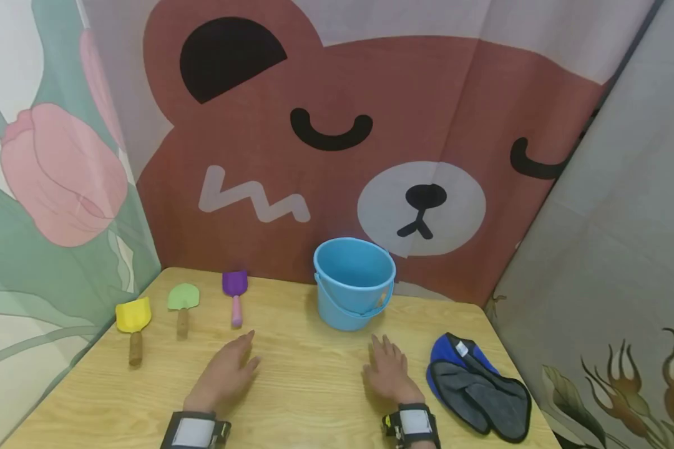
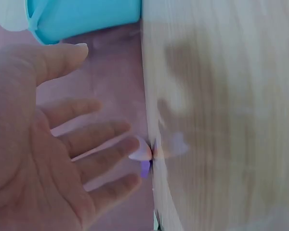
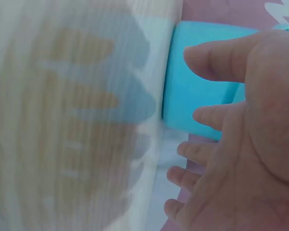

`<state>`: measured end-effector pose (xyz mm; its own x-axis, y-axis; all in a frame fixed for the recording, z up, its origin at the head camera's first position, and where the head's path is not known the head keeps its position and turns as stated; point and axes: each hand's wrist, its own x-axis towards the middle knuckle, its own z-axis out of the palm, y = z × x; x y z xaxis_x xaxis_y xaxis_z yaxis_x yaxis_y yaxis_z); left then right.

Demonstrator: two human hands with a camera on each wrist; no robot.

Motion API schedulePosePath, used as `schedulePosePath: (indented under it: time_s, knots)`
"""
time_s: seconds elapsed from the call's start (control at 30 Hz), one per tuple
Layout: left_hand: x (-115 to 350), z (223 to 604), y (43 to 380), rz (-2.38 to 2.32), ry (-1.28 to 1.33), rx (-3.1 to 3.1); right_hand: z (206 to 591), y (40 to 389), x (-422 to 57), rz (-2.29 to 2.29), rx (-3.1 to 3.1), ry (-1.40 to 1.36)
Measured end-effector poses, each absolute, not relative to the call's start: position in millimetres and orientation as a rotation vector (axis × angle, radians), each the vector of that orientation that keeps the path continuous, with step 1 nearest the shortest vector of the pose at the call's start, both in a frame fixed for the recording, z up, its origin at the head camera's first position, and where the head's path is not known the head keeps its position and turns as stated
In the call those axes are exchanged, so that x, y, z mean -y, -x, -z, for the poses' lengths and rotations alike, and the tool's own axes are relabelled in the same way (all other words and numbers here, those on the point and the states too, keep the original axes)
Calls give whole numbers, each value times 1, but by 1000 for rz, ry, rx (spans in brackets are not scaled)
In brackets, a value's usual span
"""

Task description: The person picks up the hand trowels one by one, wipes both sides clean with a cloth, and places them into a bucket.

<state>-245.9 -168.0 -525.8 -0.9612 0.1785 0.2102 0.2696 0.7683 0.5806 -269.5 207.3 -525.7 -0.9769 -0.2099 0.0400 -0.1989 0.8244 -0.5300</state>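
Note:
My left hand hovers over the wooden table with its fingers extended and holds nothing. Beyond its fingertips lies a purple toy shovel with a pink handle. A green toy shovel and a yellow one, both with brown handles, lie farther left. My right hand, its fingers spread, is likewise bare. In front of it a light blue bucket stands upright, its handle hanging down the near side. The left wrist view shows the left palm with the thumb apart from the fingers.
A pair of blue and grey gloves lies on the table right of the right hand. The wooden table ends at a curtain printed with a bear, close behind the bucket. More printed cloth hangs on both sides.

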Motion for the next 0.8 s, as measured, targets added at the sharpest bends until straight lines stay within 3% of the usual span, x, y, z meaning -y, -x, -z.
schedulePosePath:
  time_s: [0.43,0.8]
  knots:
    - [188,519,283,788,209,2557,495,276,-280,743,-3170,208]
    - [193,514,310,755,74,2711,491,262,-359,734,-2959,-138]
